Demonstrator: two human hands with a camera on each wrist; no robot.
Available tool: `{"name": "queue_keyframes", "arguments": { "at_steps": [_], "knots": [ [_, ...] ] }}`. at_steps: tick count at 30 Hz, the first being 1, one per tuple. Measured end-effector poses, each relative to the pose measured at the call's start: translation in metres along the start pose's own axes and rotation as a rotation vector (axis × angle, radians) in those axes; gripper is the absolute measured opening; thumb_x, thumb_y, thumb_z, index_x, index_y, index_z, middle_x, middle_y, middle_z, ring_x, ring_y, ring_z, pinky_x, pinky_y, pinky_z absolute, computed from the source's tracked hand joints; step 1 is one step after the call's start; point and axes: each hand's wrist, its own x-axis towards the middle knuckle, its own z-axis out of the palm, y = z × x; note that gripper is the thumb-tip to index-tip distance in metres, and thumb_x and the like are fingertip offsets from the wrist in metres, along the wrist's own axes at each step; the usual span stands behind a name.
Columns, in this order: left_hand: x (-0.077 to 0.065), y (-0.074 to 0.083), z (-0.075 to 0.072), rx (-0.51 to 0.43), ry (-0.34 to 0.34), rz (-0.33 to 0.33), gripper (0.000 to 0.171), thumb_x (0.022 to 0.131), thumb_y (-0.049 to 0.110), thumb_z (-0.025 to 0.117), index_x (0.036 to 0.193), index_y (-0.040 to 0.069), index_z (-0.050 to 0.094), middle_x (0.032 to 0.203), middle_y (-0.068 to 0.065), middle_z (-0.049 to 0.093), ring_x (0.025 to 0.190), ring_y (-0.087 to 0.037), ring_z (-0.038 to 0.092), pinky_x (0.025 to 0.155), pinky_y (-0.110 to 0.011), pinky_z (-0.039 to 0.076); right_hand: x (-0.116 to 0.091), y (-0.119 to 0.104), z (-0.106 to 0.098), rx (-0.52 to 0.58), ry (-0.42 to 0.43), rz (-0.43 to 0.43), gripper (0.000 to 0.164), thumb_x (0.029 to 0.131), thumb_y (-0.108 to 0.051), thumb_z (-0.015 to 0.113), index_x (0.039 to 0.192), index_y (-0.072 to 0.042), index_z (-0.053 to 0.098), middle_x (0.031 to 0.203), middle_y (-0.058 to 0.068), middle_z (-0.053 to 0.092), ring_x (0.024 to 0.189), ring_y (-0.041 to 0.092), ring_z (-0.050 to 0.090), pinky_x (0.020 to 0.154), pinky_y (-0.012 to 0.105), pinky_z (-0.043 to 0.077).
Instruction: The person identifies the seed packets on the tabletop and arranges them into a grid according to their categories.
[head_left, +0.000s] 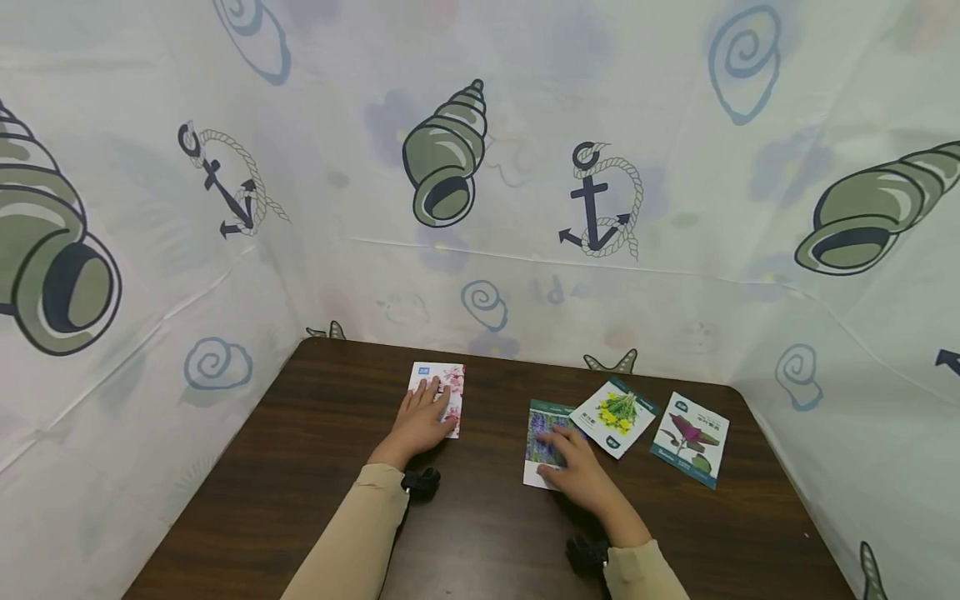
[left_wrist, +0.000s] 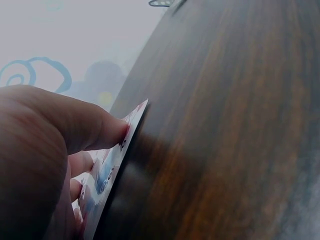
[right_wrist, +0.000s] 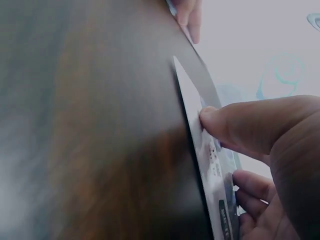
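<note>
My left hand [head_left: 422, 419] rests on a white packet with pink blossoms [head_left: 453, 379], which lies flat at the back left of the table. In the left wrist view the thumb and fingertips touch the face of that packet [left_wrist: 112, 165]. Farther right, my right hand [head_left: 579, 468] lies on a packet printed with purple flower spikes [head_left: 538, 429], covering its right part. The right wrist view has the thumb on this packet's white end [right_wrist: 192, 105], fingers spread over its face. Neither hand's fingers curl round a packet edge.
A packet with yellow flowers [head_left: 618, 417] touches or overlaps the purple-flower packet's upper right corner. Right of it lies a packet with a dark purple plant [head_left: 692, 437]. The brown wooden table [head_left: 480, 533] meets patterned cloth walls [head_left: 525, 317] at the back and sides.
</note>
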Motion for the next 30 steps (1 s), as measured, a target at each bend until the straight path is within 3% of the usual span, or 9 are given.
{"name": "queue_keyframes", "arguments": {
  "at_steps": [6, 30],
  "knots": [
    [0.000, 0.003, -0.002, 0.003, 0.000, 0.003, 0.078, 0.109, 0.046, 0.058, 0.173, 0.011, 0.030, 0.185, -0.016, 0.009, 0.172, -0.041, -0.002, 0.138, -0.062, -0.002, 0.014, -0.003, 0.000, 0.036, -0.025, 0.048, 0.052, 0.099, -0.024, 0.082, 0.148, -0.018, 0.068, 0.167, 0.020, 0.045, 0.156, 0.049, 0.039, 0.122, 0.071, 0.039],
    [-0.001, 0.002, -0.002, -0.067, 0.024, -0.009, 0.081, 0.106, 0.043, 0.063, 0.172, 0.009, 0.032, 0.184, -0.017, 0.012, 0.172, -0.040, 0.001, 0.138, -0.062, -0.002, 0.068, -0.011, 0.017, 0.053, -0.079, 0.008, 0.053, 0.099, -0.021, 0.081, 0.149, -0.014, 0.066, 0.167, 0.020, 0.043, 0.158, 0.047, 0.037, 0.125, 0.067, 0.037]
  ]
}}
